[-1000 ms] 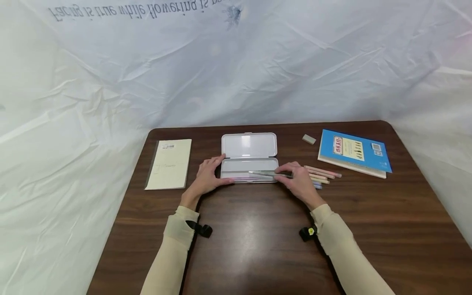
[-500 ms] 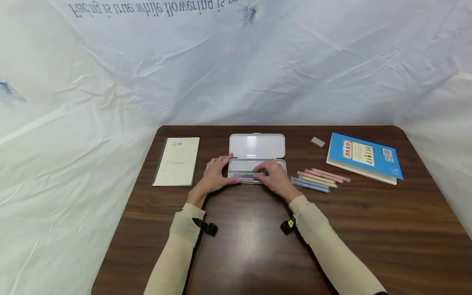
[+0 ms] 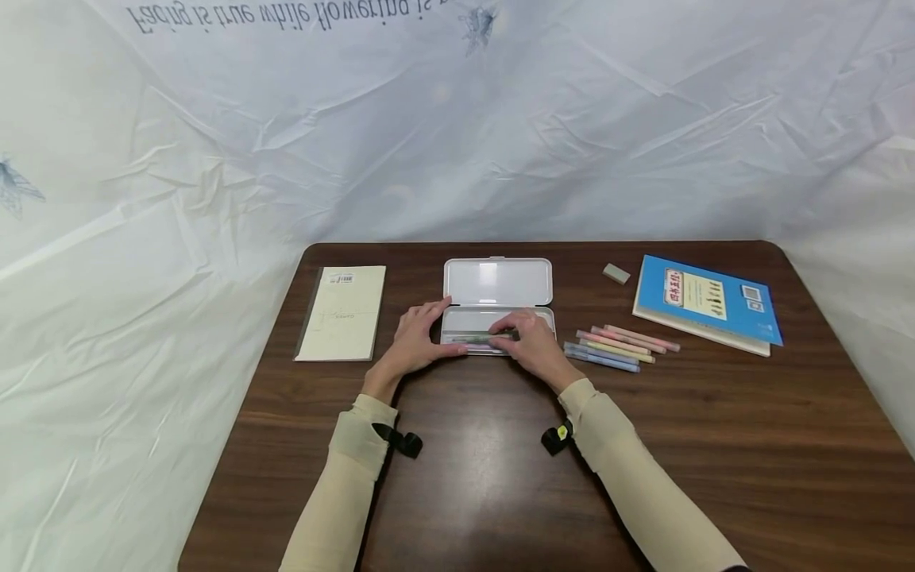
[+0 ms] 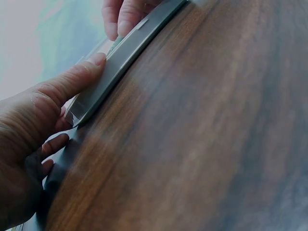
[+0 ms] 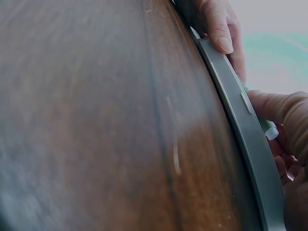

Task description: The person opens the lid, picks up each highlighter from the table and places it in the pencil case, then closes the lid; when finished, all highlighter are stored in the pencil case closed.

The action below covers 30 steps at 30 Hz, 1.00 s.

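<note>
White rectangular hinged pencil case (image 3: 457, 319): in the head view it lies open near the far edge of the brown wood-grain bench (image 3: 479, 469), about midway between the far corners.
Right hand (image 3: 532, 342): the grip is narrow, pinching a slim green plastic pen (image 3: 475, 338) inside the case's lower tray.
Left hand (image 3: 411, 340): the grip is wide, spread at the case's left end.
Pink, yellow and blue slim pens (image 3: 618, 352): near the case's right edge, apart from it.
Left thumb (image 4: 84, 76): in the left wrist view it presses the near rim; steady pressure should prevent sliding.
Pen end: in the right wrist view it shows behind the near wall; better to lower it level, parallel, and release gently.
</note>
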Each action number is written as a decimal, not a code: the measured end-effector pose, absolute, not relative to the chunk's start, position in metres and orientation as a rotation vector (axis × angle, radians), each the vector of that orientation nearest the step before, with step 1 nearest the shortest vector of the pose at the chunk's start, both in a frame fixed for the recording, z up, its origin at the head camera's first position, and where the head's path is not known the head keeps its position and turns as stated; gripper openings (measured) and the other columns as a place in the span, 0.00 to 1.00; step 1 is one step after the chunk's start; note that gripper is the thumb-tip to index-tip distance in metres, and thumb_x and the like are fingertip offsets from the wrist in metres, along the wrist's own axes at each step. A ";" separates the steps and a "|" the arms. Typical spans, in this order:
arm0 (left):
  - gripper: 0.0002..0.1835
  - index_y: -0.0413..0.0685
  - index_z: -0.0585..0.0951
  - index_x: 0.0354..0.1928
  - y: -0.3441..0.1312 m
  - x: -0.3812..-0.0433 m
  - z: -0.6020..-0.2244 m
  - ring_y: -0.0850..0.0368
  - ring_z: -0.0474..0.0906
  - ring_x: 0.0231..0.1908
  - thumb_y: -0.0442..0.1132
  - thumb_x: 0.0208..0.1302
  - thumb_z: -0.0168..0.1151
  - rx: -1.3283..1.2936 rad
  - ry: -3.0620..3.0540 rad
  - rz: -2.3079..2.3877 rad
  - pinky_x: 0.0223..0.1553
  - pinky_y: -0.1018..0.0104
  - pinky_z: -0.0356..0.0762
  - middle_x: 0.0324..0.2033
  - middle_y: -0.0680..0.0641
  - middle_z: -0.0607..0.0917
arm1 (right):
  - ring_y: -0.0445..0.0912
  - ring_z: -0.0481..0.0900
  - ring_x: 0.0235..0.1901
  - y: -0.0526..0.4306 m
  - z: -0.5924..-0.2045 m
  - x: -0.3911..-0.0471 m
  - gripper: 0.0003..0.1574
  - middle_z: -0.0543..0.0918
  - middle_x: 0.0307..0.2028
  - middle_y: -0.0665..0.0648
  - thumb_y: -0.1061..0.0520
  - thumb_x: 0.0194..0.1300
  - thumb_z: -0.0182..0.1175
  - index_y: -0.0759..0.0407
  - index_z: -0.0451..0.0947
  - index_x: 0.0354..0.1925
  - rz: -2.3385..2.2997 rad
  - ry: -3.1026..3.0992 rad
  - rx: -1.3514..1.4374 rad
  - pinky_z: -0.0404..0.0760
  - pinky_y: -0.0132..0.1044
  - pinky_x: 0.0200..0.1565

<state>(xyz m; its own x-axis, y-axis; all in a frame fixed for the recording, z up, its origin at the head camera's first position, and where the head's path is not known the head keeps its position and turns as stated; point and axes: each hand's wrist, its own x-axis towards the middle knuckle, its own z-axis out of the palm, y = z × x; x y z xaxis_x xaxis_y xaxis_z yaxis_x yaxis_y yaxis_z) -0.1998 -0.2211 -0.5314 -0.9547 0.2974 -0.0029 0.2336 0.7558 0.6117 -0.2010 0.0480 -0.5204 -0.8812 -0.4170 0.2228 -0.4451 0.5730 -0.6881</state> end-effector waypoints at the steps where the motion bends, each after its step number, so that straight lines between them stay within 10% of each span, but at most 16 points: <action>1: 0.57 0.64 0.58 0.85 -0.221 -0.200 -0.531 0.43 0.61 0.70 0.67 0.57 0.76 0.435 2.851 0.974 0.73 0.39 0.53 0.77 0.47 0.68 | 0.56 0.82 0.53 0.048 -0.520 -0.201 0.08 0.89 0.46 0.57 0.54 0.66 0.76 0.55 0.91 0.42 1.221 -2.754 0.755 0.77 0.55 0.58; 15: 0.57 0.61 0.60 0.84 -0.222 -0.200 -0.530 0.42 0.61 0.71 0.66 0.56 0.78 0.454 2.845 1.000 0.74 0.39 0.50 0.76 0.46 0.70 | 0.55 0.81 0.54 0.065 -0.516 -0.196 0.10 0.90 0.46 0.55 0.57 0.65 0.76 0.56 0.91 0.44 1.264 -2.661 0.738 0.76 0.54 0.61; 30: 0.58 0.64 0.60 0.84 -0.221 -0.200 -0.533 0.42 0.59 0.72 0.66 0.55 0.78 0.425 2.821 1.047 0.73 0.37 0.50 0.77 0.47 0.68 | 0.63 0.82 0.53 0.200 -0.532 -0.128 0.11 0.88 0.46 0.65 0.63 0.60 0.78 0.61 0.89 0.42 1.123 -2.575 0.240 0.75 0.64 0.56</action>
<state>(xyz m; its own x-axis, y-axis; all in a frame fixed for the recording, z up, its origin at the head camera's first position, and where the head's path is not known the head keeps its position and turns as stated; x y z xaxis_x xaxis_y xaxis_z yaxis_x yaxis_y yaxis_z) -0.1997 -0.2214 -0.5334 -0.9557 0.2943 0.0015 0.2239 0.7241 0.6523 -0.1284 0.1997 -0.5321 -0.9342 -0.0255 0.3557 -0.2780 0.6768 -0.6816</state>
